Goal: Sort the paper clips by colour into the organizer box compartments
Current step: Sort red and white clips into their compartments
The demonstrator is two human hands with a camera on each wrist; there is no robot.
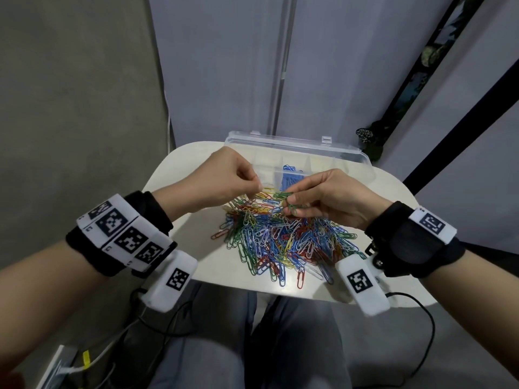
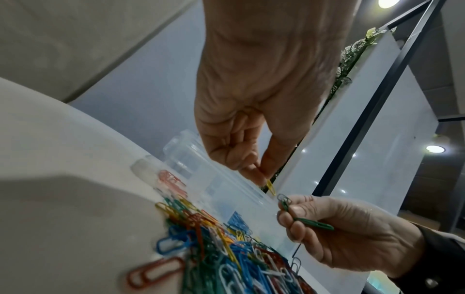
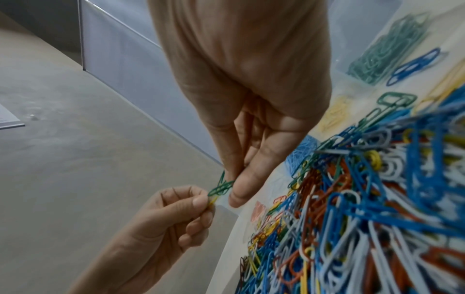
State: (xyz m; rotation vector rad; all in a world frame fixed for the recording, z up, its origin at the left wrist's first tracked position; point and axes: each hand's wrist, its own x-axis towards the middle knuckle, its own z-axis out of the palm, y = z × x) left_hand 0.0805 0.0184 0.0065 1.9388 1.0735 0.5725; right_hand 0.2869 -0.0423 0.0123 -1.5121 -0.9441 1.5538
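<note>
Two hands (image 1: 280, 189): one yellow clip (image 2: 271, 187), green clips (image 2: 305, 218).

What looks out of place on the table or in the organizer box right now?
One blue paper clip lies beside the green clips in the organizer box, apparently misplaced, though the divider is unclear. Otherwise only the unsorted mixed pile on the table.

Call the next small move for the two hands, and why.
Probably carry each clip to its compartment. The left hand pinches a yellow clip, and the right hand pinches green clips. The clips look separated in the left wrist view. The organizer box lies open behind the pile, with a blue batch already inside.
</note>
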